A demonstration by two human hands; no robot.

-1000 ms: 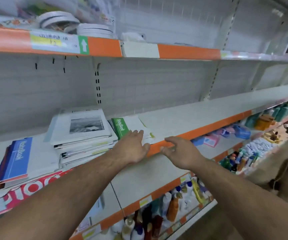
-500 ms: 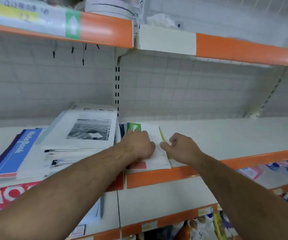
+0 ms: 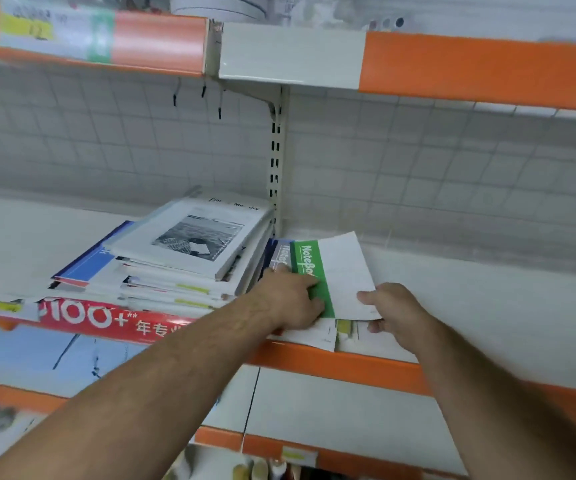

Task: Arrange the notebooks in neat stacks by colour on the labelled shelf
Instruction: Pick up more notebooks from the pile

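Head camera showed me the green notebook (image 3: pixel 340 271): thin, flat and matte, its cover white with a green band along the spine edge printed "Notebook". It lay on top of a small pile at the front of the shelf (image 3: pixel 487 306), just right of the slotted upright (image 3: pixel 275 150). A grey notebook (image 3: pixel 281 254) peeked out beneath its left side. My left hand (image 3: pixel 290 299) pressed down on the green band, its fingers bent over it and one fingertip touching the grey cover. My right hand (image 3: pixel 394 310) pinched the near right corner, thumb on top and fingers below.

To the left sat an untidy stack of white notebooks (image 3: pixel 193 237) with a black-and-white photo on the top cover, overlapping a blue notebook (image 3: pixel 89 261). The shelf was smooth pale metal with a glossy orange edge strip (image 3: pixel 349 365). A red banner (image 3: pixel 106 320) hung over the strip further left. Behind stood a pale wire-grid back panel (image 3: pixel 453 168), under an upper shelf (image 3: pixel 453 64).
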